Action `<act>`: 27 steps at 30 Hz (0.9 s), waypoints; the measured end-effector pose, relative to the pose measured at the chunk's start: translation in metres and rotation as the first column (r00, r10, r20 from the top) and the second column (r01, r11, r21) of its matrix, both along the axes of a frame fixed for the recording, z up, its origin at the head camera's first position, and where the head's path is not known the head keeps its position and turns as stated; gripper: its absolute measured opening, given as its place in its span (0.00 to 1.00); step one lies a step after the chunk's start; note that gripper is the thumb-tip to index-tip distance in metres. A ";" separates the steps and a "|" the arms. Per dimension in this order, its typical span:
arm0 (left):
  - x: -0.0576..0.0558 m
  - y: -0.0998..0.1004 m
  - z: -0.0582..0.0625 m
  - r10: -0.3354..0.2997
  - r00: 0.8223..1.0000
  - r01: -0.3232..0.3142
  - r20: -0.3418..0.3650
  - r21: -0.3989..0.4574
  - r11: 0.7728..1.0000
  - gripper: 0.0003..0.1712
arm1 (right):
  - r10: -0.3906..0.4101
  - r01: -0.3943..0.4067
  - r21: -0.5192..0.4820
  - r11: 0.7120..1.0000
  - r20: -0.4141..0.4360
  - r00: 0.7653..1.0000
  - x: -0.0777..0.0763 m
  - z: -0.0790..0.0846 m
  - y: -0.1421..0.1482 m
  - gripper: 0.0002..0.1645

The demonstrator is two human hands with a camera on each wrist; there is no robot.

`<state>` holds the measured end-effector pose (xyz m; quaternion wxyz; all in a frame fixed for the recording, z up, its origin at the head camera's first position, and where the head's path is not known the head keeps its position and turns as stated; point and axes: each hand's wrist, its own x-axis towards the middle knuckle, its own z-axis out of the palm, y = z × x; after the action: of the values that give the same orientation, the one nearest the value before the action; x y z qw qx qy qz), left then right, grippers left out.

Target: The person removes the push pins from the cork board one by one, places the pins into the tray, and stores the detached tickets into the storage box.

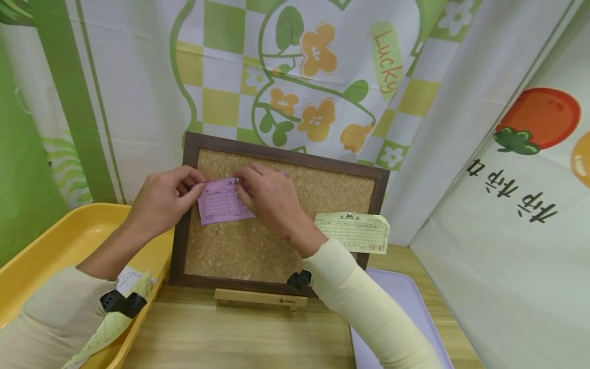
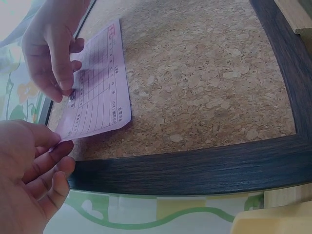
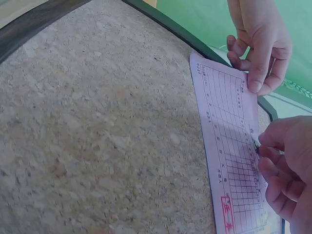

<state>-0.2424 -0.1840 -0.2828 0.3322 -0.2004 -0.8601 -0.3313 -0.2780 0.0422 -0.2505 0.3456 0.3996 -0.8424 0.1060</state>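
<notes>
A purple printed form slip (image 1: 215, 203) lies against the cork board (image 1: 258, 251), near its upper left. My left hand (image 1: 159, 197) pinches the slip's upper left corner between thumb and forefinger, as the left wrist view also shows. At the middle of the slip's top edge, my right hand (image 1: 274, 202) pinches a small shiny push pin (image 1: 237, 180), mostly covered by the fingertips. The right wrist view shows the slip (image 3: 226, 126) lying along the cork, with a red stamped box near its far end. A pale yellow slip (image 1: 352, 233) hangs at the board's right side under a small metal fastener.
The board's dark wooden frame (image 1: 177, 256) leans upright on a small wooden stand (image 1: 260, 298). A yellow tray (image 1: 69, 230) with paper slips stands at left, under my left forearm. A lilac tray (image 1: 401, 292) lies at right. Patterned curtains (image 1: 138, 77) hang behind the table.
</notes>
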 end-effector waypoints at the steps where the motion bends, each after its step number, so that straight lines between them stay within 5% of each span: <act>1: 0.000 0.000 0.000 -0.003 1.000 0.003 0.002 0.002 1.000 0.02 | 0.001 0.000 -0.013 1.000 0.012 1.000 0.000 0.000 0.000 0.11; 27: -0.002 -0.001 -0.002 -0.001 1.000 0.001 0.011 -0.001 1.000 0.02 | 0.023 0.001 -0.143 0.990 0.168 0.986 -0.002 -0.003 -0.001 0.12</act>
<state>-0.2441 -0.1854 -0.2848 0.3271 -0.1993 -0.8620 -0.3320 -0.2798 0.0409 -0.2540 0.2998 0.3682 -0.8567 0.2013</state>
